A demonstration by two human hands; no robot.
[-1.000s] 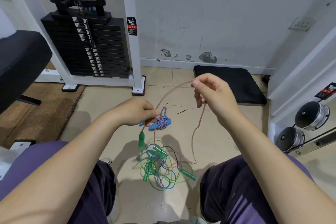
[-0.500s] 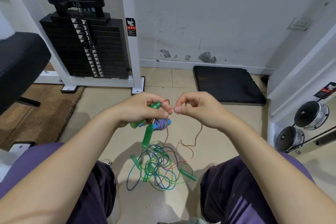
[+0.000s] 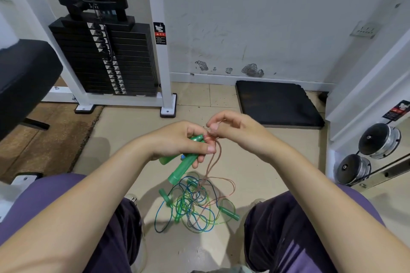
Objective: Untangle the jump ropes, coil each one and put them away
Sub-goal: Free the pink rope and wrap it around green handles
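My left hand [image 3: 182,142] grips bundle of green handles [image 3: 185,165], fingers curled round them; one handle angles down-left out of fist. My right hand [image 3: 235,131] pinches reddish-brown rope [image 3: 216,157] between thumb and fingertips, just beside left fingertips. Rope wraps at handle top, then drops as narrow doubled strand into tangle of green and blue ropes [image 3: 193,206] on floor [image 3: 124,131] between my knees. Loose green handle [image 3: 229,213] lies at tangle's right edge.

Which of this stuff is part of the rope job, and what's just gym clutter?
Job: green handles in left hand; pink rope pinched by right hand; rope tangle on floor.
Clutter: weight stack, black mat, dumbbells, bench pad.
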